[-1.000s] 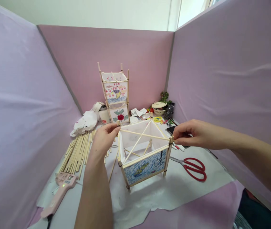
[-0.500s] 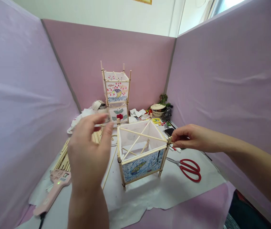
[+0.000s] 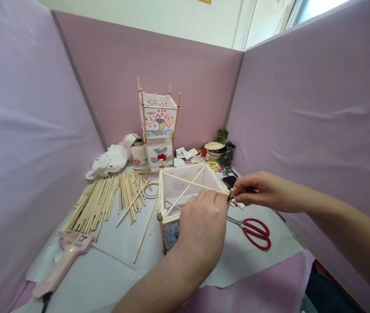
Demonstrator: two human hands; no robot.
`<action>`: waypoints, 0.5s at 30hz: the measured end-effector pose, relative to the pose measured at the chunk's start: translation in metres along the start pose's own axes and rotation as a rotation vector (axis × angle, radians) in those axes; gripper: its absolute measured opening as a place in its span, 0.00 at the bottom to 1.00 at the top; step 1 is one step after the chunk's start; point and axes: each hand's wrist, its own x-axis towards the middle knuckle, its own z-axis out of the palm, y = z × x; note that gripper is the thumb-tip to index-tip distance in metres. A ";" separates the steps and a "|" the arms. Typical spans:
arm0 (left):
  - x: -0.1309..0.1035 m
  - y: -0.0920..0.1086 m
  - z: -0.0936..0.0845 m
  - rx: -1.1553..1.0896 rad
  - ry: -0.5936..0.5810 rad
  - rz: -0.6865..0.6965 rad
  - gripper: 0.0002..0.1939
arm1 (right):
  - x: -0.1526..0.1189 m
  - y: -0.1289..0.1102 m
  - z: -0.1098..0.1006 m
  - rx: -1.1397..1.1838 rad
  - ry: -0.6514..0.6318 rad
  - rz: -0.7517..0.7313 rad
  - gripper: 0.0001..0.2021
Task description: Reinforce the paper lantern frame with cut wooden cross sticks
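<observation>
A box-shaped lantern frame [image 3: 168, 232] of thin wooden sticks with white panels stands in front of me, crossed sticks over its top. Its front panel carries a blue pattern, mostly covered by my left hand [image 3: 203, 226]. That hand is closed at the near right corner post [image 3: 231, 196], its fingertips partly hidden behind the hand. From the right, my right hand [image 3: 256, 189] pinches beside the top of the same post; what lies between its fingertips is too small to make out. Dark bands wrap the frame's corners.
A two-tier decorated lantern [image 3: 160, 124] stands behind. Many wooden sticks [image 3: 97, 202] lie at left, near a pink glue gun [image 3: 63, 263] with a green light. Red-handled scissors [image 3: 256, 234] rest at right. A lidded bowl [image 3: 215, 150] and a white jar [image 3: 138, 152] are farther back.
My left hand has moved right and down, from open in the air left of the frame to closed at its near right corner. My right hand stays at that corner.
</observation>
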 end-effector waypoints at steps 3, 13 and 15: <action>-0.002 0.000 0.001 -0.028 -0.008 0.006 0.10 | -0.002 0.000 0.003 -0.003 0.013 0.018 0.13; -0.001 -0.007 -0.005 -0.075 -0.065 0.015 0.13 | -0.008 0.001 0.017 0.087 0.138 0.102 0.12; -0.001 -0.008 -0.006 -0.094 -0.082 0.015 0.14 | -0.011 0.004 0.022 0.132 0.164 0.078 0.13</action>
